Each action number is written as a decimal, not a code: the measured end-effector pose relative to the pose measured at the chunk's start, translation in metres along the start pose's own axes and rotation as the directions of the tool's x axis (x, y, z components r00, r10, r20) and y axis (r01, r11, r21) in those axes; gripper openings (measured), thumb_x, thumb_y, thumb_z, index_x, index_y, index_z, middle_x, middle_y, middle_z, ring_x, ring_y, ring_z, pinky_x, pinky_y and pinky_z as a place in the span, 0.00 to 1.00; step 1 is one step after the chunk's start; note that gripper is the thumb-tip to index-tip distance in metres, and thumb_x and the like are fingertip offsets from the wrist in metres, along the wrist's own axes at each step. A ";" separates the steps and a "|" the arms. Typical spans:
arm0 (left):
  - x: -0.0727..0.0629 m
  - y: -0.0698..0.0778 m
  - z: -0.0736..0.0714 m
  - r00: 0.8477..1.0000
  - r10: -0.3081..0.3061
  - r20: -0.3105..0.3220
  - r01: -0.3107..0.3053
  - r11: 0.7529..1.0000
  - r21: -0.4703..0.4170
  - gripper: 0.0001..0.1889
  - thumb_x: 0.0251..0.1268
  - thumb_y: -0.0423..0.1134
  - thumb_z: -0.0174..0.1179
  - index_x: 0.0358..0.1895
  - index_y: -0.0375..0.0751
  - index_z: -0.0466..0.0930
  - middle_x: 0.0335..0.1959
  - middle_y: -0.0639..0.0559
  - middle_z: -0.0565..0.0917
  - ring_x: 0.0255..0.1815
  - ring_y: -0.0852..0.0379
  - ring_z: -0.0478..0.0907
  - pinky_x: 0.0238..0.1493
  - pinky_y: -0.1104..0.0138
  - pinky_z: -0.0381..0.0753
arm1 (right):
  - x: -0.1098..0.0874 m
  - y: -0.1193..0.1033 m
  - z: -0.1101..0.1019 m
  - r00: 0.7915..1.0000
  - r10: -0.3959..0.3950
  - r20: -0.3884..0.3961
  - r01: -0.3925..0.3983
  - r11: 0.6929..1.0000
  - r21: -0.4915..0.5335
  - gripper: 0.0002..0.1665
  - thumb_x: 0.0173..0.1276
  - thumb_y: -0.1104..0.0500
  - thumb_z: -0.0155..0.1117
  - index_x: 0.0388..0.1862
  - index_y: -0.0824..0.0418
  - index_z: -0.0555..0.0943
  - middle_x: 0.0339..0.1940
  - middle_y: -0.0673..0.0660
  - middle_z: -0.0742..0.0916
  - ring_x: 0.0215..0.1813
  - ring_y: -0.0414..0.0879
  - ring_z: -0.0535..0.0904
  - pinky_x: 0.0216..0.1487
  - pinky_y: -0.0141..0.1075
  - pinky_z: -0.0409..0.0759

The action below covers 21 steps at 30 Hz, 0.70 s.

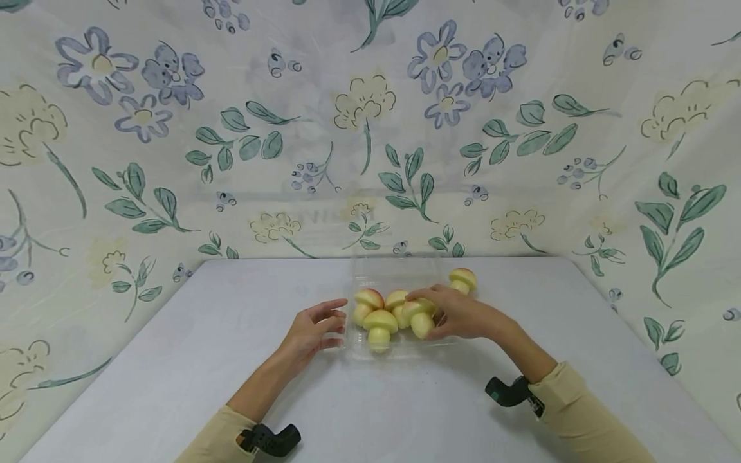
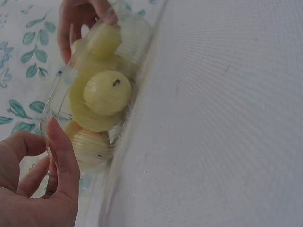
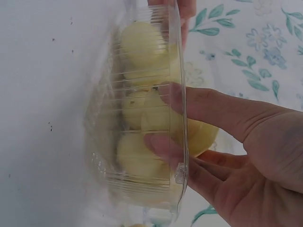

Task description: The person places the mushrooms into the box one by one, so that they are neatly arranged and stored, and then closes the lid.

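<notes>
A clear plastic clamshell box (image 1: 399, 352) holds several yellow toy mushrooms with a reddish blush on their caps, one of them the front mushroom (image 1: 379, 321). My right hand (image 1: 460, 313) reaches in over the box's right side and grips a mushroom (image 1: 421, 325) between thumb and fingers. Through the ribbed wall in the right wrist view, the fingertips (image 3: 163, 144) show against that mushroom. My left hand (image 1: 312, 331) is beside the box's left wall, fingers loosely extended, fingertips right at the rim (image 2: 46, 111).
The box's transparent lid (image 1: 396, 267) stands raised at the back. Another mushroom (image 1: 463, 280) is outside the box, at the back right. A white table (image 1: 231, 302) lies under everything, with a floral-patterned sheet (image 1: 312, 128) behind and at the sides.
</notes>
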<state>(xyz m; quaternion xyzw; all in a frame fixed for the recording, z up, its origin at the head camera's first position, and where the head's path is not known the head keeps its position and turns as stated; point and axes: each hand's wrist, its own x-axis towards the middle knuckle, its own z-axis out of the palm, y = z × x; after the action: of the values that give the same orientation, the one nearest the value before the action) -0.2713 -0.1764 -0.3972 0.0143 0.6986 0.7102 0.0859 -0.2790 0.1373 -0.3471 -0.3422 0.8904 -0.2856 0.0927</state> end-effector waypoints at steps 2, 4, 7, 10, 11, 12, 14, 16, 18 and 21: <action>0.000 0.000 0.000 1.000 -0.001 0.001 0.001 1.000 0.000 0.26 0.67 0.30 0.57 0.69 0.34 0.68 0.40 0.55 0.77 0.36 0.59 0.77 0.33 0.70 0.85 | 0.001 0.001 0.002 1.000 -0.012 0.005 0.012 1.000 -0.001 0.42 0.59 0.62 0.74 0.71 0.54 0.68 0.57 0.61 0.76 0.47 0.48 0.83 0.46 0.29 0.84; -0.001 0.000 0.000 1.000 0.001 0.005 -0.001 1.000 0.003 0.27 0.67 0.30 0.57 0.69 0.33 0.67 0.40 0.55 0.77 0.37 0.59 0.77 0.33 0.71 0.85 | 0.002 0.002 0.003 1.000 -0.029 0.008 0.029 1.000 0.000 0.40 0.59 0.63 0.73 0.71 0.55 0.69 0.57 0.61 0.76 0.48 0.48 0.83 0.47 0.29 0.84; 0.000 0.000 0.000 1.000 0.001 0.005 -0.001 1.000 0.003 0.27 0.67 0.30 0.57 0.69 0.33 0.67 0.40 0.55 0.77 0.36 0.58 0.77 0.33 0.71 0.85 | 0.002 0.003 0.005 0.999 -0.043 0.008 0.043 0.999 -0.008 0.39 0.60 0.64 0.72 0.70 0.55 0.70 0.57 0.61 0.76 0.48 0.49 0.83 0.47 0.28 0.84; 0.000 0.000 0.001 1.000 -0.001 0.001 0.001 1.000 0.004 0.26 0.67 0.30 0.57 0.69 0.34 0.68 0.40 0.55 0.77 0.36 0.59 0.77 0.33 0.71 0.85 | 0.002 0.003 0.005 0.999 -0.051 -0.002 0.051 0.998 -0.021 0.38 0.61 0.64 0.71 0.70 0.54 0.70 0.56 0.60 0.77 0.49 0.49 0.82 0.47 0.28 0.83; 0.000 0.000 0.001 1.000 -0.001 -0.001 0.001 1.000 0.004 0.26 0.67 0.30 0.57 0.69 0.34 0.68 0.39 0.55 0.77 0.36 0.59 0.77 0.33 0.70 0.85 | 0.002 0.003 0.006 0.999 -0.051 -0.006 0.051 0.998 -0.029 0.38 0.61 0.63 0.71 0.70 0.54 0.70 0.56 0.60 0.77 0.49 0.48 0.82 0.47 0.28 0.83; 0.000 0.000 0.001 1.000 0.000 -0.004 0.000 1.000 0.003 0.26 0.67 0.30 0.57 0.69 0.34 0.69 0.39 0.55 0.77 0.36 0.59 0.77 0.33 0.70 0.85 | 0.002 0.003 0.006 0.999 -0.049 -0.010 0.049 0.998 -0.035 0.38 0.61 0.63 0.72 0.70 0.54 0.70 0.56 0.60 0.77 0.48 0.48 0.82 0.47 0.28 0.83; 0.000 0.000 0.001 1.000 0.003 -0.006 -0.003 1.000 0.007 0.26 0.67 0.30 0.57 0.68 0.34 0.69 0.39 0.55 0.77 0.36 0.60 0.77 0.32 0.71 0.85 | 0.003 0.002 0.006 0.999 -0.048 -0.018 0.047 0.998 -0.049 0.37 0.61 0.63 0.72 0.70 0.53 0.71 0.55 0.60 0.78 0.46 0.47 0.83 0.46 0.28 0.83; 0.000 0.000 0.001 1.000 0.003 -0.013 -0.003 1.000 0.008 0.25 0.67 0.29 0.56 0.68 0.35 0.69 0.39 0.55 0.77 0.35 0.60 0.77 0.32 0.71 0.85 | 0.004 0.002 0.007 0.999 -0.043 -0.027 0.041 0.997 -0.063 0.37 0.61 0.63 0.72 0.69 0.53 0.72 0.55 0.59 0.78 0.44 0.46 0.83 0.45 0.28 0.83; 0.000 0.000 0.001 1.000 0.004 -0.015 -0.004 1.000 0.014 0.25 0.68 0.29 0.56 0.68 0.34 0.70 0.39 0.55 0.77 0.35 0.60 0.77 0.32 0.71 0.85 | 0.004 0.002 0.007 0.998 -0.044 -0.037 0.041 0.996 -0.073 0.36 0.60 0.63 0.72 0.68 0.53 0.73 0.54 0.58 0.79 0.42 0.44 0.82 0.43 0.28 0.82; 0.000 -0.001 0.001 1.000 0.005 -0.016 -0.004 1.000 0.015 0.25 0.67 0.29 0.56 0.68 0.34 0.70 0.40 0.54 0.77 0.35 0.60 0.77 0.32 0.71 0.84 | 0.005 0.003 0.009 0.998 -0.046 -0.047 0.043 0.996 -0.075 0.34 0.60 0.64 0.72 0.66 0.54 0.74 0.52 0.58 0.80 0.40 0.43 0.82 0.42 0.27 0.81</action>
<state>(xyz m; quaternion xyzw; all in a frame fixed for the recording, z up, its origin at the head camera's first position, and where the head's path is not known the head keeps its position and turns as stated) -0.2715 -0.1757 -0.3979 0.0108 0.7045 0.7052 0.0787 -0.2814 0.1316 -0.3559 -0.3581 0.8945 -0.2627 0.0521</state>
